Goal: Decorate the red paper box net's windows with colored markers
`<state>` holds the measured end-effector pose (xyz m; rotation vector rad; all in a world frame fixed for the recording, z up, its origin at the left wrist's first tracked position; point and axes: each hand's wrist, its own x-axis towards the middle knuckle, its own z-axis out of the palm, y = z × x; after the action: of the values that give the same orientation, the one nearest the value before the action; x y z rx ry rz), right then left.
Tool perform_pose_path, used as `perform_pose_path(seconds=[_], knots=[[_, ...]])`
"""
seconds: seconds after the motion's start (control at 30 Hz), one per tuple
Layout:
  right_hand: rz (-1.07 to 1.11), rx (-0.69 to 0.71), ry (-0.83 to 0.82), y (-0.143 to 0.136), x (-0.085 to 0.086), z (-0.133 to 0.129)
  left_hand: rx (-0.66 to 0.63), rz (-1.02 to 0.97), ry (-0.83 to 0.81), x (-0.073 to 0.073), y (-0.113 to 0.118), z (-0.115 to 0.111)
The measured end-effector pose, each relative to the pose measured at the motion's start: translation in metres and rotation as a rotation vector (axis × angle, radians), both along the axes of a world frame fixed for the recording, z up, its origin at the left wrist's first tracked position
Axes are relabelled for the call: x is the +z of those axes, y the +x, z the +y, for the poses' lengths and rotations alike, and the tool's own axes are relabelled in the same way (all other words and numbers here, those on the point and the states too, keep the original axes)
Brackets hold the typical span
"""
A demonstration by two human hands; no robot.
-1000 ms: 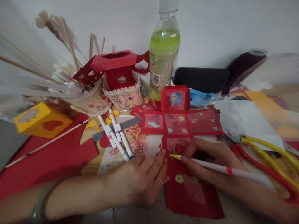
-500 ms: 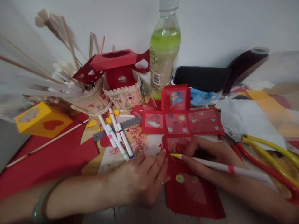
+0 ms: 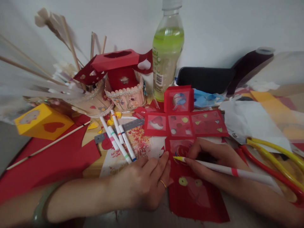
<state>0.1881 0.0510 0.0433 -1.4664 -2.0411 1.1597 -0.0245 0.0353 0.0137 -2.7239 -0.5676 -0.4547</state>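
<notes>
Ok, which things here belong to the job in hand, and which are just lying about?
In use:
- red folding paper, under the left hand's fingertips
- yellow-tipped marker, in the right hand's grip

Lying about:
- capped markers
- bottle
- yellow box
- scissors

The bare left forearm [image 3: 87,197] enters at the lower left and runs almost level, a smooth greenish bangle [image 3: 40,207] around it near the wrist. The bare left hand [image 3: 146,183] lies palm down, its back to the camera, fingers close together and slightly bent, the index finger [image 3: 163,159] reaching farthest forward; a thin gold-coloured ring [image 3: 162,183] circles one finger. The bare right forearm [image 3: 258,198] slants up and leftward from the lower right corner. The bare right hand [image 3: 212,160] is closed in a writing grip, index finger arched above the extended thumb [image 3: 196,168]. The hands are near each other, apart.
</notes>
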Motion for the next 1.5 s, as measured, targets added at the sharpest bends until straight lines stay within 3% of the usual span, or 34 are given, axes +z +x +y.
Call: perform_pose_path(seconds=[1.5], knots=[[0.062, 0.013, -0.062, 0.0018, 0.0004, 0.0, 0.003, 0.013, 0.0, 0.0001, -0.0016, -0.002]])
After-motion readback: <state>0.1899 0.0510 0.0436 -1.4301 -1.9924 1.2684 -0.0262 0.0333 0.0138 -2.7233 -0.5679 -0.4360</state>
